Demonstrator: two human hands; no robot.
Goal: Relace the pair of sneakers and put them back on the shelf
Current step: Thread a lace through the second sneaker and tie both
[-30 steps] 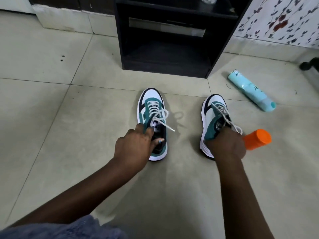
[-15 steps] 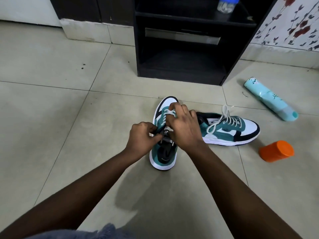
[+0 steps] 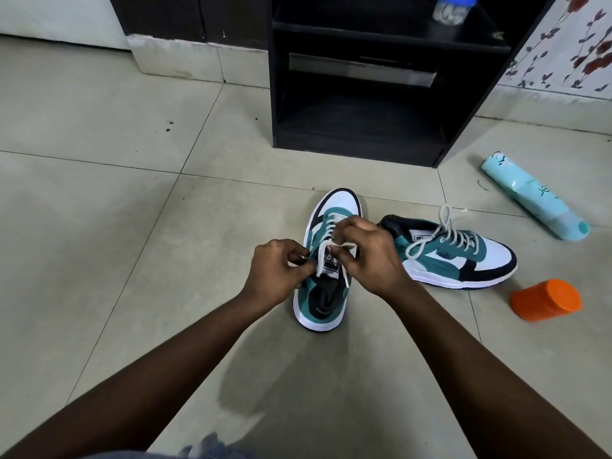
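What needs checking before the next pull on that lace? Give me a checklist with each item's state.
1. Upright sneaker standing flat on the floor, toe toward the shelf: ok.
2. Left hand pinching the lace beside the tongue: ok.
3. Right hand pinching the lace over the eyelets: ok.
4. Lace through every eyelet: cannot tell, the hands cover the upper rows.
5. Second sneaker within reach, lying on its side, lace ends loose: not ok, not yet tied.
6. Bottom bay of the black shelf free for the pair: ok.
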